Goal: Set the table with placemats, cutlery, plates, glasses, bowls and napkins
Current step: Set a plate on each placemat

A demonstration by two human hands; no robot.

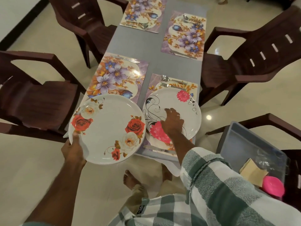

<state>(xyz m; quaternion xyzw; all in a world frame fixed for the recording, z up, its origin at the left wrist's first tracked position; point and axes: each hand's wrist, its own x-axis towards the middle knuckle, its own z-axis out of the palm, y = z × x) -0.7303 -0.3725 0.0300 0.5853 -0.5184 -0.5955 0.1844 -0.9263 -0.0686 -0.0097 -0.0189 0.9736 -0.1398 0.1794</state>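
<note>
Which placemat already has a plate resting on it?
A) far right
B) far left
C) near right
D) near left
C: the pink-flower plate lies on the near right placemat under the right hand; the rose plate is in the left hand, off the table.

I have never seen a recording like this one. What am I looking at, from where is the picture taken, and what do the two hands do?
There is no machine here. One camera sits on a person's head and looks down, so you see their own arms and bare feet. The grey table carries four flowered placemats with cutlery, such as the near-left placemat. The left hand holds the rim of a rose plate in its grip, above the table's near corner. The right hand rests with its fingers on a pink-flower plate that lies on the near-right placemat, beside a fork and spoon. Brown chairs stand around. A grey tub is at the right.
</note>
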